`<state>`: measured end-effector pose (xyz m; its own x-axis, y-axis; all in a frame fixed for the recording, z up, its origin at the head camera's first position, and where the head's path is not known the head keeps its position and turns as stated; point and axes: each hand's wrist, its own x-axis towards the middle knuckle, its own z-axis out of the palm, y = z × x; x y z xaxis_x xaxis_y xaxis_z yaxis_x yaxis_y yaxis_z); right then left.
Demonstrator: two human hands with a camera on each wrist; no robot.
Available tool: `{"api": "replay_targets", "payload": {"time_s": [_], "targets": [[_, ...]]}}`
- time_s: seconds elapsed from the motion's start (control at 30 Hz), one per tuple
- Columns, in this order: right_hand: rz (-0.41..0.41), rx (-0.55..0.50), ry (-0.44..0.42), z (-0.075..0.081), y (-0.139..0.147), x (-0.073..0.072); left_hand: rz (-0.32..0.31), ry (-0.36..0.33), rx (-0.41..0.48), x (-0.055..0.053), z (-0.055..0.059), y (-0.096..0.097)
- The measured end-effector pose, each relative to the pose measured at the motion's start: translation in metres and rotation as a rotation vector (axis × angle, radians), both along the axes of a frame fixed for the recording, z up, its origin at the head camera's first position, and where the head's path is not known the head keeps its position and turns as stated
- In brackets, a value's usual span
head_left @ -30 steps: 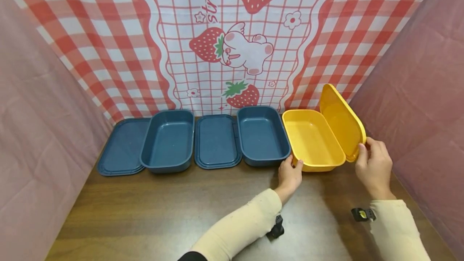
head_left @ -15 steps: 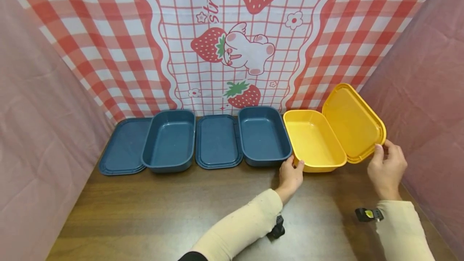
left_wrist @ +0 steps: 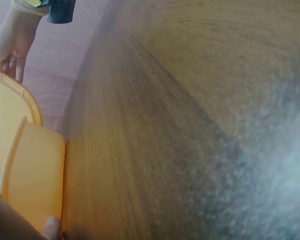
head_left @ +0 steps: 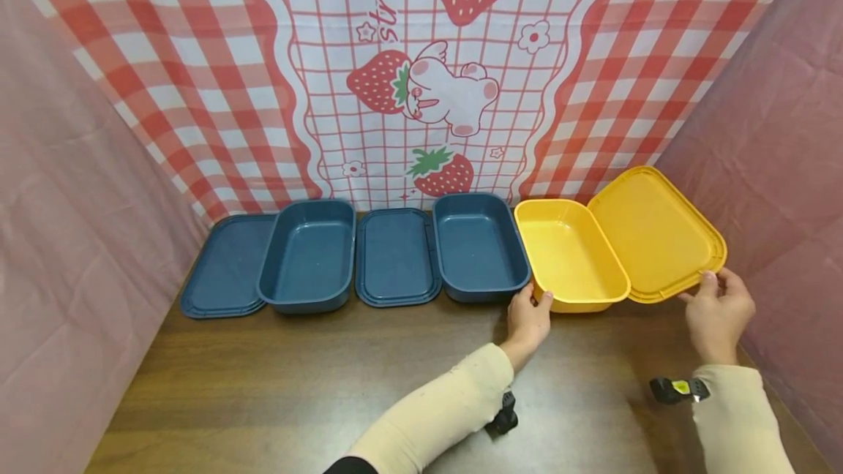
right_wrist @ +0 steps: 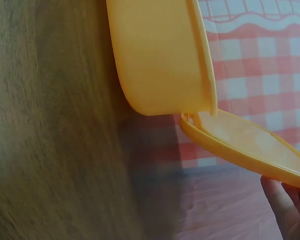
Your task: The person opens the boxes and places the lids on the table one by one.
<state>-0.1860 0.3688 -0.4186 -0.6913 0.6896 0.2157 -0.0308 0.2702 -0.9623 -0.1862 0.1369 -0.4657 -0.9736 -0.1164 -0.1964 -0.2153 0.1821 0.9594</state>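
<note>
A yellow rectangular box [head_left: 571, 253] stands at the right end of the row, its inside bare. My left hand [head_left: 528, 324] grips its front left corner, the thumb on the front wall and the fingers in the gap beside the blue box. In the left wrist view, a thumb [left_wrist: 51, 227] lies against the yellow wall. The yellow lid [head_left: 658, 232] leans outward from the box's right side, tilted low. My right hand [head_left: 719, 317] pinches the lid's front right corner. In the right wrist view, fingers [right_wrist: 277, 197] press under the lid's edge.
Left of the yellow box, a blue box [head_left: 479, 247], a blue lid [head_left: 396, 258], another blue box [head_left: 308, 258] and another blue lid [head_left: 227, 265] line the back of the wooden table [head_left: 316, 386]. A checked curtain [head_left: 197, 93] hangs behind; pink cloth [head_left: 784, 203] closes the right side.
My right hand has moved right and slightly toward me, swinging the yellow lid outward and down from near upright. The left hand stays at the yellow box's corner.
</note>
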Motion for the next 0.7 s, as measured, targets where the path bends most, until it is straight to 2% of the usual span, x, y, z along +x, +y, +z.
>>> {"api": "replay_targets", "payload": {"time_s": [0.17, 0.37, 0.5, 0.7], "targets": [[0.010, -0.210, 0.016, -0.006, 0.008, -0.001, 0.002, -0.009, 0.015, 0.000, 0.000, 0.001], [0.011, -0.356, -0.002, -0.011, 0.015, -0.007, 0.004, -0.011, 0.024, -0.002, -0.001, 0.002], [0.008, -0.414, -0.045, -0.010, 0.016, -0.011, 0.001, -0.017, 0.040, -0.003, -0.001, 0.002], [0.016, -0.434, -0.093, -0.017, 0.018, -0.014, 0.003, -0.013, 0.023, -0.004, -0.002, 0.001]]}}
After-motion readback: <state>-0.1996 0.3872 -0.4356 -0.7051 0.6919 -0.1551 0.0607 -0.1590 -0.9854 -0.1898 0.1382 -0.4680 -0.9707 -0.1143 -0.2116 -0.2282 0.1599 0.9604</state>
